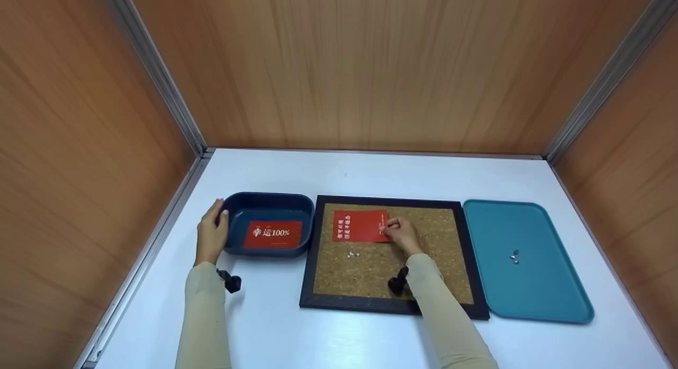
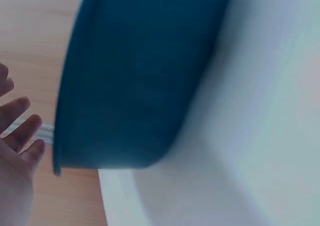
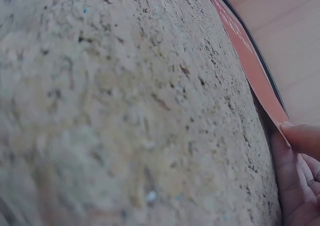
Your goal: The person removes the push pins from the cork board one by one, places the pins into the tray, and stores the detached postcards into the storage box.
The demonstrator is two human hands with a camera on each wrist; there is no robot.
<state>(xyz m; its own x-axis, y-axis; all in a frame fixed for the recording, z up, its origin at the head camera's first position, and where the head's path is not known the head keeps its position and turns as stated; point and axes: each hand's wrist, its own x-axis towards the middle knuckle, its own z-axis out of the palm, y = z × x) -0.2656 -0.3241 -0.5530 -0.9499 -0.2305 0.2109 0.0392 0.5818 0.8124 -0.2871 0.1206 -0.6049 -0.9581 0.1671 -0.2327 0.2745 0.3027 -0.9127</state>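
A red card (image 1: 360, 226) with white lettering lies over the upper left of a dark-framed cork board (image 1: 439, 263). My right hand (image 1: 403, 235) pinches the card's right edge between thumb and finger. In the right wrist view the pinched corner of the card (image 3: 267, 100) is lifted slightly off the cork. My left hand (image 1: 212, 234) is at the left rim of a dark blue bin (image 1: 267, 255), fingers fairly straight and spread; whether it touches the rim I cannot tell. Another red card (image 1: 273, 234) with white lettering lies in the bin.
Small shiny pieces (image 1: 353, 254) sit on the cork below the card. A teal tray (image 1: 540, 289) stands right of the board, with several small shiny pieces (image 1: 514, 258) on it. Wooden panels (image 1: 371, 67) enclose the white table (image 1: 275, 316) at the back and sides.
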